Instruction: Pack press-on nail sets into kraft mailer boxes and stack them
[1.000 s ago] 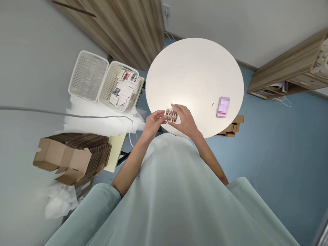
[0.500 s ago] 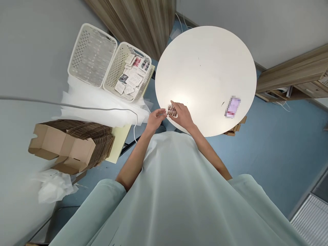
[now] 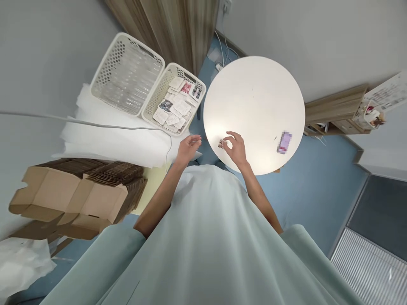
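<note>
Now, head view: a round white counter (image 3: 257, 97), its near-left part covered by the right hand and forearm.
Nail card: a small card of brownish nails (image 3: 220, 144) at the counter's near-left part, too small to read in detail; part of it may be hidden by fingertips.
Right hand (image 3: 226, 141): over the counter, thumb and forefinger curved into a ring, tips at the card's right edge; cannot tell whether they grip it or only touch it.
Left hand (image 3: 190, 148): just outside the counter's left rim, fingers together and bent towards it; whether something thin sits between thumb and fingers cannot be made out.
Purple item (image 3: 284, 142): on the counter's near-right part, pixelated beyond reading, with a small dark mark beside it.
Card basket (image 3: 146, 114): left of the counter, holding overlapping cards, many partly buried, their print illegible.
Clear-plastic basket (image 3: 98, 82): beyond the card basket from the counter, its glossy contents blending together.
Cardboard stack (image 3: 108, 199): left of the counter and nearer the person, flattened boxes mostly hidden under an opened one.
White plastic (image 3: 22, 267): farther left of the counter, cut off by the picture's edge.
Slatted panel (image 3: 372, 262): right of the counter and nearer the person, also cut off.
</note>
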`<state>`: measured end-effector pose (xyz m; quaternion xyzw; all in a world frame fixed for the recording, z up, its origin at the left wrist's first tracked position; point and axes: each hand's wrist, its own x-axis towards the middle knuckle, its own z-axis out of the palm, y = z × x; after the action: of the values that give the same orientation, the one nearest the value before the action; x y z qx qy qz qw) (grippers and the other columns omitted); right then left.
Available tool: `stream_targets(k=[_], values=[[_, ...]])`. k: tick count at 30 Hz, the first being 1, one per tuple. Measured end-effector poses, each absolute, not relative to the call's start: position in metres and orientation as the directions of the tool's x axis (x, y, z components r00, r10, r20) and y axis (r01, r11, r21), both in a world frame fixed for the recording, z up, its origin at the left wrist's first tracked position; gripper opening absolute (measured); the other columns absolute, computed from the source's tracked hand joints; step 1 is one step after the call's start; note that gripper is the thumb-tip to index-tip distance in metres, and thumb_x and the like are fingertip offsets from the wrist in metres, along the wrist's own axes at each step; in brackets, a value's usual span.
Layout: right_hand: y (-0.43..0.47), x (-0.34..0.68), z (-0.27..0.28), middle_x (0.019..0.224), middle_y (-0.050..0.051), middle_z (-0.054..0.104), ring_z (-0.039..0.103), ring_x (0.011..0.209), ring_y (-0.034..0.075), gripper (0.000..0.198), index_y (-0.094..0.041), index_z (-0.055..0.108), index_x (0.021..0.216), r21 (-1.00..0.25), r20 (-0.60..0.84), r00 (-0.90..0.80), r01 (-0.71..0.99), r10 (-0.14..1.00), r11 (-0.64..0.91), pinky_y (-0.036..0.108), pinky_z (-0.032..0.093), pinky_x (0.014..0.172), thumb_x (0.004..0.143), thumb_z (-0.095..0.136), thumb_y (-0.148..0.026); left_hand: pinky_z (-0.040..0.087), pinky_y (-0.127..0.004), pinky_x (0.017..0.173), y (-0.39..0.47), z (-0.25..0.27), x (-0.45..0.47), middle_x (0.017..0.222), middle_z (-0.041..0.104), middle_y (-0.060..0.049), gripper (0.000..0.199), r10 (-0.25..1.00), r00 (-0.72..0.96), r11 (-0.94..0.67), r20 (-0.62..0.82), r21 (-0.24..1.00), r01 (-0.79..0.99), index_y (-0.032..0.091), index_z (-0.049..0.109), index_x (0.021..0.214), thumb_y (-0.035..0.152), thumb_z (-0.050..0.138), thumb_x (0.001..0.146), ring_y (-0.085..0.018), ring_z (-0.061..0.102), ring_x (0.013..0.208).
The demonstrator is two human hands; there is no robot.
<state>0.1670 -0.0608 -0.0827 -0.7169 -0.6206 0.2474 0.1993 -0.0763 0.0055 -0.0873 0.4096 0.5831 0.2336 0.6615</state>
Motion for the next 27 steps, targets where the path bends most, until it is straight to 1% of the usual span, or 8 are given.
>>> stream_targets(k=[3,7,11,14,18,20,23,27], values=[[-0.051,0.149,-0.067,0.145,0.014,0.069,0.06,0.142,0.032,0.017,-0.024,0.076,0.103,-0.584,-0.051,0.14,0.799,0.989,-0.144,0.058,0.048,0.122,0.104,0.059,-0.025,0.058,-0.045,0.108,0.028,-0.085,-0.094,0.135,0.077,-0.014,0.038,0.831,0.179,0.505,-0.527,0.849,0.155,0.021,0.075,0.118,0.04,0.074,0.086,-0.029,0.074,0.12],[-0.032,0.124,-0.044,0.143,0.014,0.07,0.061,0.141,0.032,0.016,-0.026,0.074,0.098,-0.582,-0.018,0.143,0.803,0.99,-0.126,0.059,0.049,0.121,0.103,0.058,-0.025,0.058,-0.042,0.106,0.065,-0.084,-0.114,0.134,0.076,-0.014,0.035,0.889,0.126,0.423,-0.44,0.895,0.14,0.02,0.074,0.118,0.036,0.072,0.087,-0.028,0.073,0.119],[-0.009,0.104,-0.022,0.143,0.013,0.071,0.062,0.14,0.031,0.017,-0.026,0.073,0.098,-0.535,0.03,0.095,0.843,0.995,-0.064,0.058,0.052,0.12,0.103,0.057,-0.025,0.058,-0.038,0.106,0.104,-0.091,-0.13,0.14,0.072,-0.015,0.036,0.942,0.031,0.326,-0.335,0.931,0.163,0.019,0.071,0.125,0.032,0.067,0.092,-0.027,0.072,0.122],[0.007,0.092,-0.009,0.141,0.012,0.072,0.063,0.14,0.03,0.017,-0.026,0.072,0.098,-0.508,0.069,0.051,0.862,0.996,-0.009,0.056,0.053,0.119,0.104,0.057,-0.026,0.056,-0.04,0.11,0.135,-0.1,-0.141,0.144,0.068,-0.015,0.041,0.964,-0.041,0.264,-0.262,0.932,0.249,0.021,0.068,0.134,0.029,0.065,0.094,-0.028,0.068,0.129],[0.021,0.081,0.002,0.141,0.012,0.073,0.062,0.141,0.029,0.015,-0.026,0.072,0.097,-0.515,0.085,0.026,0.857,0.996,0.022,0.054,0.053,0.119,0.104,0.059,-0.025,0.043,-0.051,0.127,0.178,-0.114,-0.159,0.15,0.061,-0.02,0.053,0.973,-0.117,0.23,-0.2,0.879,0.418,0.017,0.062,0.146,0.025,0.066,0.094,-0.036,0.058,0.143],[0.025,0.078,0.004,0.139,0.012,0.073,0.063,0.14,0.029,0.015,-0.026,0.072,0.096,-0.515,0.076,0.022,0.857,0.997,0.02,0.055,0.053,0.119,0.104,0.06,-0.026,0.036,-0.054,0.131,0.199,-0.122,-0.168,0.155,0.056,-0.023,0.058,0.972,-0.133,0.233,-0.192,0.846,0.48,0.015,0.058,0.15,0.026,0.067,0.094,-0.04,0.05,0.151],[0.025,0.074,0.006,0.137,0.012,0.074,0.064,0.138,0.03,0.015,-0.026,0.072,0.096,-0.516,0.058,0.028,0.857,0.998,0.006,0.055,0.053,0.118,0.104,0.06,-0.026,0.032,-0.057,0.131,0.223,-0.135,-0.179,0.159,0.051,-0.027,0.062,0.963,-0.129,0.268,-0.238,0.773,0.575,0.01,0.054,0.155,0.027,0.066,0.096,-0.043,0.045,0.154],[0.019,0.073,0.008,0.135,0.012,0.075,0.064,0.137,0.03,0.015,-0.027,0.073,0.094,-0.518,0.034,0.063,0.854,0.997,-0.037,0.055,0.054,0.118,0.103,0.061,-0.025,0.032,-0.062,0.128,0.241,-0.148,-0.187,0.157,0.053,-0.032,0.065,0.942,-0.092,0.298,-0.323,0.676,0.674,0.005,0.056,0.151,0.036,0.067,0.095,-0.047,0.041,0.153]])
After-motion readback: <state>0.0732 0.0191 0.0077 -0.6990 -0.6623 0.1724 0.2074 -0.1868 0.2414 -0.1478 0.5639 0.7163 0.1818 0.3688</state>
